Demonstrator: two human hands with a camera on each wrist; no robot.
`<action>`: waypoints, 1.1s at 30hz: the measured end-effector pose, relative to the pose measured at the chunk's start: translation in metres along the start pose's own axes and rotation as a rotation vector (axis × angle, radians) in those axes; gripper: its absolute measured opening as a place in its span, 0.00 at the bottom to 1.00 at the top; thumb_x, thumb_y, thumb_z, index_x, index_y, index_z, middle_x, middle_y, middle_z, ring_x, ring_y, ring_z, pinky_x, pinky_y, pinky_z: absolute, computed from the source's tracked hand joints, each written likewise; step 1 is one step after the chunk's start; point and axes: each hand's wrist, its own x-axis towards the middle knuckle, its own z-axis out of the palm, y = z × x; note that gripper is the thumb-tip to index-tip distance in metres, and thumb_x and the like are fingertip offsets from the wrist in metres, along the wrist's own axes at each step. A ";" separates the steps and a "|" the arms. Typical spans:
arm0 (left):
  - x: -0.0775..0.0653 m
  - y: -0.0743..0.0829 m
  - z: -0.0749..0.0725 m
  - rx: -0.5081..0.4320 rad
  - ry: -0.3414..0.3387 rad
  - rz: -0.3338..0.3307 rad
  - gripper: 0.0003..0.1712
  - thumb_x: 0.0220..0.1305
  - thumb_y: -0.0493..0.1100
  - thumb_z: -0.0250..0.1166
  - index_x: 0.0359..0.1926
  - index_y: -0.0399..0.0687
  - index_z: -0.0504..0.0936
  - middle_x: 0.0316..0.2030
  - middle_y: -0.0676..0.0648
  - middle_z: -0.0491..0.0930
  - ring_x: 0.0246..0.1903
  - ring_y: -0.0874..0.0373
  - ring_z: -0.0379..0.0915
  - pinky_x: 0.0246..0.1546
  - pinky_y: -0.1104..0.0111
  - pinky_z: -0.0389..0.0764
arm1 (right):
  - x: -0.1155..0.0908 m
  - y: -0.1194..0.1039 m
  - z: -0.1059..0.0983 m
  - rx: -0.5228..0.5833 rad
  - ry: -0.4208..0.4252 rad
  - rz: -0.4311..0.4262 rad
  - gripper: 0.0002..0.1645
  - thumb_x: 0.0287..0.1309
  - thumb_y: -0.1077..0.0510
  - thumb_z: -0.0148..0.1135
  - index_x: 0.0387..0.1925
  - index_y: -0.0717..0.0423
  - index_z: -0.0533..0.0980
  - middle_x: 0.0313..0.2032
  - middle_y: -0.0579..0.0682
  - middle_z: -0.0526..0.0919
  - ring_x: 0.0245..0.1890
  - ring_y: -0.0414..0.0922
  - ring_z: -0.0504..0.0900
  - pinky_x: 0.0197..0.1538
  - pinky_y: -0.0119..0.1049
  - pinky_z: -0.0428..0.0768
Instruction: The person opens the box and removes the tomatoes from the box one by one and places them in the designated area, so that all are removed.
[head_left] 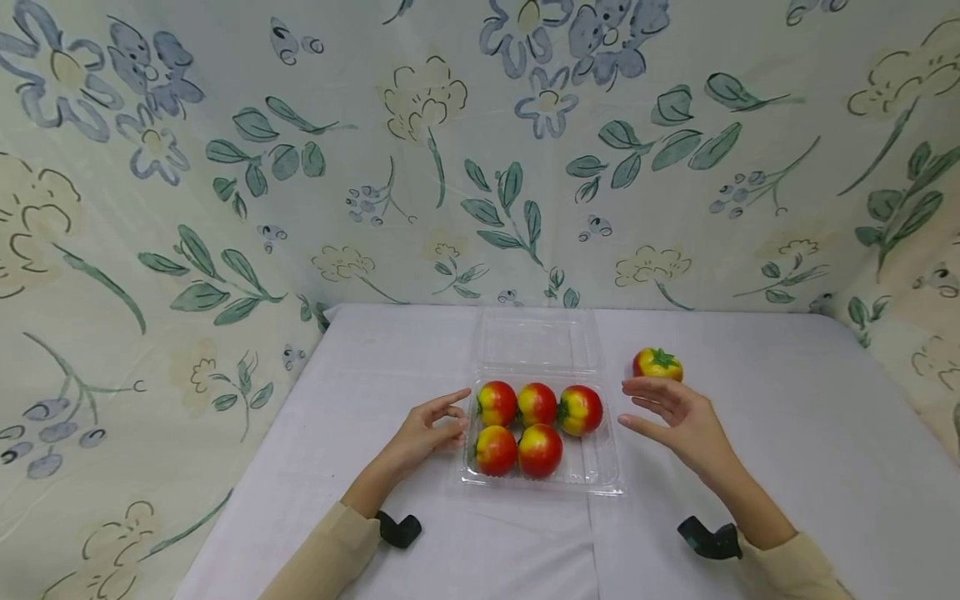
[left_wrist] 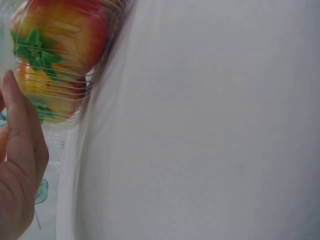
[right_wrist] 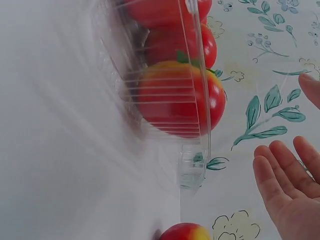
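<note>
A clear plastic clamshell box [head_left: 592,467] lies with its lid [head_left: 536,343] folded back, away from the person. Several red-and-yellow tomatoes [head_left: 540,451] fill it in two rows, leaving a gap at the front right corner. My left hand [head_left: 427,427] is at the box's left wall, fingers loosely bent and holding nothing. Off the right wall hovers my right hand [head_left: 678,417], its fingers spread and the palm bare. Just beyond its fingertips sits one loose tomato [head_left: 657,364] with a green leafy top, outside the box; the right wrist view catches this tomato [right_wrist: 186,232] at its bottom edge.
A white cloth [head_left: 375,350] covers the table, with a crease running down in front of the box. Behind the table hangs a floral curtain [head_left: 480,150], which also closes in both sides. A dark wrist strap piece [head_left: 400,530] shows below the left hand.
</note>
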 end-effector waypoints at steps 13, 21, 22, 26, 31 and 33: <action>0.001 -0.001 0.000 0.013 0.010 -0.013 0.33 0.68 0.40 0.66 0.72 0.50 0.69 0.46 0.42 0.73 0.31 0.58 0.80 0.43 0.69 0.84 | -0.004 -0.014 0.022 0.048 -0.055 -0.025 0.29 0.52 0.62 0.76 0.56 0.62 0.76 0.54 0.60 0.81 0.56 0.56 0.79 0.51 0.21 0.76; 0.001 0.000 0.000 0.023 0.008 -0.006 0.33 0.69 0.41 0.66 0.72 0.50 0.69 0.46 0.42 0.74 0.32 0.56 0.80 0.43 0.68 0.84 | -0.006 -0.017 0.034 0.053 -0.098 -0.016 0.30 0.52 0.61 0.76 0.56 0.63 0.76 0.54 0.59 0.81 0.56 0.55 0.79 0.55 0.27 0.77; 0.001 0.000 0.000 0.022 0.007 -0.005 0.33 0.69 0.40 0.66 0.72 0.50 0.69 0.46 0.42 0.74 0.32 0.56 0.80 0.43 0.68 0.84 | -0.007 -0.018 0.036 0.049 -0.103 -0.012 0.30 0.52 0.60 0.77 0.56 0.63 0.76 0.54 0.59 0.81 0.56 0.55 0.79 0.56 0.28 0.77; 0.000 -0.001 0.000 0.011 0.003 -0.004 0.33 0.69 0.40 0.66 0.72 0.49 0.68 0.46 0.42 0.74 0.32 0.55 0.80 0.43 0.69 0.84 | -0.009 -0.019 0.043 0.037 -0.119 -0.015 0.30 0.51 0.59 0.77 0.55 0.63 0.77 0.53 0.57 0.81 0.55 0.54 0.79 0.57 0.35 0.78; 0.000 -0.001 0.000 0.007 0.001 0.002 0.33 0.69 0.40 0.65 0.72 0.49 0.68 0.46 0.42 0.73 0.32 0.56 0.80 0.42 0.69 0.84 | -0.011 -0.019 0.053 0.048 -0.121 -0.045 0.32 0.49 0.60 0.79 0.55 0.63 0.76 0.52 0.58 0.81 0.52 0.55 0.80 0.58 0.36 0.78; 0.000 -0.001 0.000 0.012 0.002 0.002 0.33 0.69 0.40 0.65 0.72 0.49 0.69 0.46 0.42 0.73 0.32 0.56 0.80 0.42 0.69 0.84 | -0.012 -0.018 0.058 0.045 -0.120 -0.051 0.33 0.48 0.59 0.79 0.55 0.63 0.76 0.52 0.58 0.81 0.52 0.55 0.80 0.58 0.42 0.78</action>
